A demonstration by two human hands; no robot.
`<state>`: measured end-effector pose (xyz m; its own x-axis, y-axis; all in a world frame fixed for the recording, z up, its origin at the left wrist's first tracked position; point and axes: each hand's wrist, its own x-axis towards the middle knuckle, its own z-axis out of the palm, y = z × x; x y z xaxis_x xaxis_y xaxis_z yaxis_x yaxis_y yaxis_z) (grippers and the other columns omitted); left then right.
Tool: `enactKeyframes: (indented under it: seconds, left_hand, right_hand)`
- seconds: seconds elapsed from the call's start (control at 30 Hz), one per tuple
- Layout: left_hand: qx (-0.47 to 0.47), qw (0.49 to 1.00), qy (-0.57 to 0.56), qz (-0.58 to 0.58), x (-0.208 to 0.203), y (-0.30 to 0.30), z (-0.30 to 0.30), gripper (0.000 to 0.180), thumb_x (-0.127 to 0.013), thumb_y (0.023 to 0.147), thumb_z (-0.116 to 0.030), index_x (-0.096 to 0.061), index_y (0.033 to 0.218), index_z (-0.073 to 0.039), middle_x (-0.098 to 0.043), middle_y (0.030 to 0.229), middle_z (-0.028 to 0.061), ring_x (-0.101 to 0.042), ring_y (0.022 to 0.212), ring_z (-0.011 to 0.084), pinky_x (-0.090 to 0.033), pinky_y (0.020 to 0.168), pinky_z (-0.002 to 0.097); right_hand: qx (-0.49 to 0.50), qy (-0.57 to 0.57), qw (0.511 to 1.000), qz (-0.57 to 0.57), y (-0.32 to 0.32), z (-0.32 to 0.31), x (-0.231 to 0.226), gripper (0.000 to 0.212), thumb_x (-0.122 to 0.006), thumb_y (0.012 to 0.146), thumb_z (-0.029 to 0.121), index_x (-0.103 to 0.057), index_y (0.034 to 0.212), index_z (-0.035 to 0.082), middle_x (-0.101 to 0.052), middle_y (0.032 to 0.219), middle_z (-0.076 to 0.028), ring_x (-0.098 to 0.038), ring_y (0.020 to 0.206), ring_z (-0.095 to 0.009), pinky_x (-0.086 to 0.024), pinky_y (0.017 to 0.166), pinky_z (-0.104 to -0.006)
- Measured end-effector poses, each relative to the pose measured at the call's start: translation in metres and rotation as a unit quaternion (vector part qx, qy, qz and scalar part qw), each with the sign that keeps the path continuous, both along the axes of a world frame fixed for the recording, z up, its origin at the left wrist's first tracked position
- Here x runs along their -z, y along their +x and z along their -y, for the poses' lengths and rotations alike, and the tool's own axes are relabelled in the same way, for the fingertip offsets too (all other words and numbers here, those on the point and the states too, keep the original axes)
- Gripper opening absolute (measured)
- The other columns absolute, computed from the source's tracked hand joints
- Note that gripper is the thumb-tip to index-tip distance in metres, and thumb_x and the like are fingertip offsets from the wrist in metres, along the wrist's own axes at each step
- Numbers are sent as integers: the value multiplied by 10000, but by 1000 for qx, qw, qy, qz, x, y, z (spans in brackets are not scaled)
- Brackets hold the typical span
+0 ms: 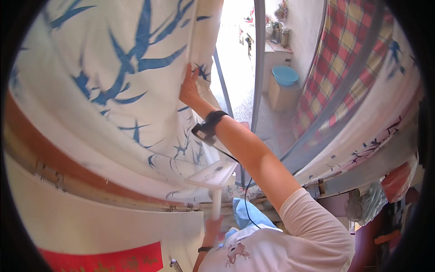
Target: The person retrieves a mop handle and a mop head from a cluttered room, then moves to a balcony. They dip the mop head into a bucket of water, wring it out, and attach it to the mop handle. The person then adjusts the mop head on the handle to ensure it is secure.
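A white curtain (158,86) with a blue leaf print hangs in front of me on the left. My right hand (191,90) is raised to it and grips the cloth near its right edge, some fingers hidden by the folds. A black band with a small box circles that wrist, and a thin cable runs down from it. Low down, my left hand (212,226) is closed round the handle of a white T-shaped tool (213,176). Its wide flat head, dotted with dark marks, is up close to the curtain's lower part; whether they touch I cannot tell.
Right of the curtain is a doorway with a grey frame (259,63). Beyond it a blue basin (285,75) sits on a box-like stand. A red checked curtain (335,50) hangs on the right. Lower left is a pale panel (113,222) with a red strip (104,259).
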<state>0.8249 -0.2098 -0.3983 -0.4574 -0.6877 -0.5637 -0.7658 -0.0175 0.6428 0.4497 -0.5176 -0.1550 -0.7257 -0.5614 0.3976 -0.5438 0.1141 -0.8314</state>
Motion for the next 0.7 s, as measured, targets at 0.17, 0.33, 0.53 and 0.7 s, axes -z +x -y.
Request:
enactKeyframes:
  seconds: [0.17, 0.33, 0.53, 0.7]
  left_hand:
    - [-24, 999, -21, 0, 35, -135, 85, 463, -690, 751, -382, -648, 960, 29, -664, 844, 218, -650, 845, 335, -495, 738, 417]
    - [-60, 998, -12, 7, 1, -267, 87, 478, -690, 746, -386, -646, 956, 41, -661, 880, 218, -645, 857, 334, -490, 752, 411]
    - [-100, 995, 27, -3, -13, -344, 181, 440, -683, 750, -373, -633, 921, 30, -666, 824, 187, -649, 789, 304, -489, 707, 391]
    - [-86, 996, -21, -31, -2, -427, 256, 380, -684, 761, -340, -640, 850, 26, -647, 692, 121, -630, 635, 221, -486, 605, 350]
  right_hand:
    - [-56, -95, 993, -28, -66, 56, -8, 904, -486, 730, -91, -8, 1465, 129, 72, 1476, -287, -467, 1131, -483, -482, 866, -438]
    - [-209, -93, 971, -73, -164, 114, -54, 865, -469, 741, -98, -34, 1462, 100, 46, 1466, -313, -340, 1242, -485, -414, 966, -420]
    - [-334, -104, 934, -67, -177, 157, -100, 854, -491, 740, -66, -29, 1451, 39, -2, 1428, -384, -215, 1318, -482, -320, 1062, -409]
    - [-447, -168, 879, -16, -203, 195, -121, 887, -527, 698, -83, -64, 1443, 49, -57, 1424, -367, -250, 1298, -475, -330, 1054, -404]
